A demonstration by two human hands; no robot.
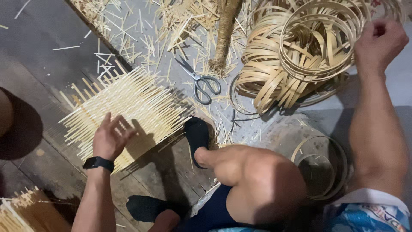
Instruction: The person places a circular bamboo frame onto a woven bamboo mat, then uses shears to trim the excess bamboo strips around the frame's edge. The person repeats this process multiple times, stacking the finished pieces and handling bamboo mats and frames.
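A woven mat of pale bamboo strips (128, 105) lies flat on the dark wooden floor. My left hand (110, 137), with a black watch on the wrist, rests on the mat's near edge, fingers spread. My right hand (380, 41) is up at the far right, closed on a strip from the pile of coiled bamboo strips (296, 56). My foot in a black sock (197, 135) presses on the mat's right corner, and my bent knee (253, 176) fills the lower middle.
Grey-handled scissors (199, 81) lie beyond the mat among scattered bamboo offcuts (141, 38). A rough rope-wrapped post (225, 34) stands behind them. A single bamboo hoop (319, 167) lies by my right knee. Another woven piece (17, 215) sits at the lower left.
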